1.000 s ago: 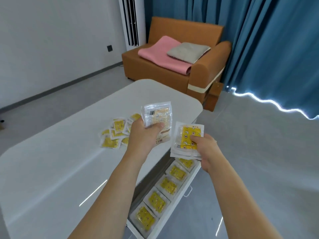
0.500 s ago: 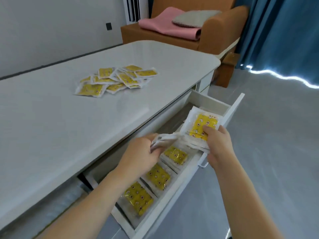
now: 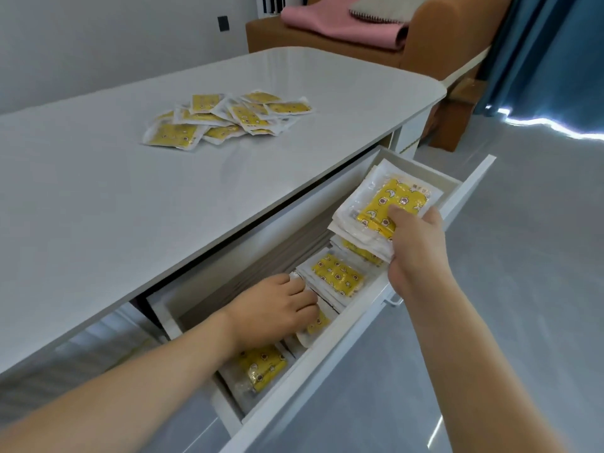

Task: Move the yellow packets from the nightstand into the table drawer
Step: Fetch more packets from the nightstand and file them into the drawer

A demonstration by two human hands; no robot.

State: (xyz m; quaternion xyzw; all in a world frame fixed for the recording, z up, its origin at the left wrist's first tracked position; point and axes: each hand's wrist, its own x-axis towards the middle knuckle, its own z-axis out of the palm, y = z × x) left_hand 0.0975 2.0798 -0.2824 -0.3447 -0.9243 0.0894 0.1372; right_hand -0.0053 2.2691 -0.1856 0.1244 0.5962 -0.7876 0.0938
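**Both hands at open drawer, packets going in**

Right hand (image 3: 416,253) grips a stack of yellow-printed, white-edged plastic packets (image 3: 385,207), thumb on top, fingers curled under; stack sits over the far end of the white pull-out table drawer (image 3: 330,364). Left hand (image 3: 274,308) is down inside the drawer w/ fingers bent onto a packet in the row there (image 3: 336,277); can't tell if it's pinching or just pressing. More packets lie flat along the drawer, one at the near end (image 3: 261,366). Loose pile of same yellow packets (image 3: 228,117) on the white tabletop (image 3: 98,197), toward its far edge, well apart from the drawer. Beyond the tabletop's far corner: orange sofa (image 3: 425,44) w/ pink blanket (image 3: 343,24).
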